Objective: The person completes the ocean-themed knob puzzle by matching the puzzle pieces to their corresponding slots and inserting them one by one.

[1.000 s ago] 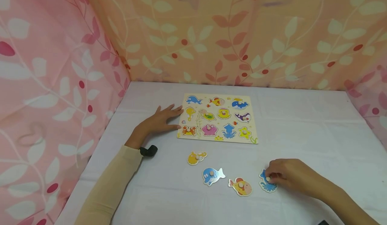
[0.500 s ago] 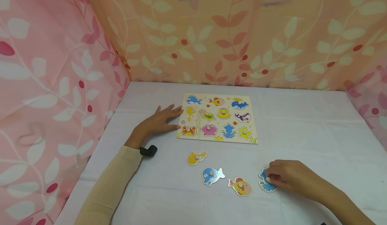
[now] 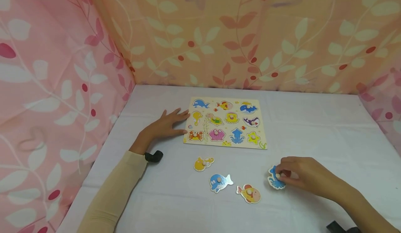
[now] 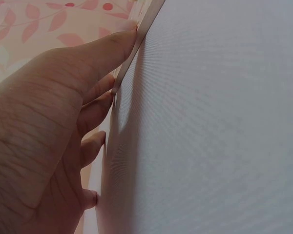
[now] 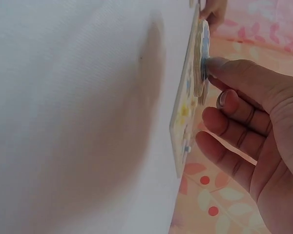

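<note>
While your right hand (image 3: 302,178) pinched the knob of the blue octopus piece (image 3: 275,180) at the near right of the desk (image 3: 313,128), its grip clamped on that peg, you looked to be picking the piece up; its edge seemed just off the cloth. Next it would need carrying to the blue outline on the puzzle board (image 3: 225,122). Farther off, your left hand (image 3: 166,124) lay flat, fingers apart, touching the board's left edge.

Your blue octopus piece (image 3: 275,180), a flat cut-out with a pale round knob, sits tilted up off the tabletop (image 3: 313,128) at the near right, pinched by your right hand (image 3: 302,175).
</note>
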### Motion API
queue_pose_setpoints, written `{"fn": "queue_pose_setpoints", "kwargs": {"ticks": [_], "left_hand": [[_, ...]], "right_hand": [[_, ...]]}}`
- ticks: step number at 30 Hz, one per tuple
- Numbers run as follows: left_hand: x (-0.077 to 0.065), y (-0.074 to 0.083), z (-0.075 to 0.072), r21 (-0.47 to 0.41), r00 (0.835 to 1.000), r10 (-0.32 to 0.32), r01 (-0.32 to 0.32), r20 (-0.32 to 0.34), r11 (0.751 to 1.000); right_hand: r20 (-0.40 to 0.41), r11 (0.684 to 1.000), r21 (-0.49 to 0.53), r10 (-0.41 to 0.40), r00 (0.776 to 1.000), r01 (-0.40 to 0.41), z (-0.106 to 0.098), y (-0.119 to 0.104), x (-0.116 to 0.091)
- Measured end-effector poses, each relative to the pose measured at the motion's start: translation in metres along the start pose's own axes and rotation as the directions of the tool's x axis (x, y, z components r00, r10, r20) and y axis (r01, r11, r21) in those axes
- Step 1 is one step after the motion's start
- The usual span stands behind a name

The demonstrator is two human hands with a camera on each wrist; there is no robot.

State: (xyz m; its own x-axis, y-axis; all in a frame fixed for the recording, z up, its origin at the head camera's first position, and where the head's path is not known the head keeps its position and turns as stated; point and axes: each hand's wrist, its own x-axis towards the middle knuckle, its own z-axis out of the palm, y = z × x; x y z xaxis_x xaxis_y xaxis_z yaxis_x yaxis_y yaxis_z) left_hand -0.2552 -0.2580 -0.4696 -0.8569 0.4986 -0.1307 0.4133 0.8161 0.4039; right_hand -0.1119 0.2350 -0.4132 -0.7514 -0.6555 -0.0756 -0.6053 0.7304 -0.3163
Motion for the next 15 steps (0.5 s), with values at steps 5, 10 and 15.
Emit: {"fn": "queue_pose_setpoints", "kwargs": {"ticks": [5, 10, 15], "left_hand": [[0.001, -0.002, 0.002, 0.008, 1.0, 0.0, 0.001, -0.002, 1.0], [0.001, -0.001, 0.001, 0.004, 1.0, 0.005, -0.005, -0.002, 1.0], [0.002, -0.002, 0.002, 0.019, 1.0, 0.0, 0.0, 0.003, 1.0]], "right_hand": [[-0.074, 1.0, -0.019, -0.01, 0.997, 0.009, -0.004, 0.001, 0.007], [-0.153, 1.0, -0.02, -0.02, 0.988, 0.017, -0.005, 0.0, 0.017], [-0.199, 1.0, 0.001, -0.004, 0.98, 0.005, -0.005, -0.001, 0.028]]}}
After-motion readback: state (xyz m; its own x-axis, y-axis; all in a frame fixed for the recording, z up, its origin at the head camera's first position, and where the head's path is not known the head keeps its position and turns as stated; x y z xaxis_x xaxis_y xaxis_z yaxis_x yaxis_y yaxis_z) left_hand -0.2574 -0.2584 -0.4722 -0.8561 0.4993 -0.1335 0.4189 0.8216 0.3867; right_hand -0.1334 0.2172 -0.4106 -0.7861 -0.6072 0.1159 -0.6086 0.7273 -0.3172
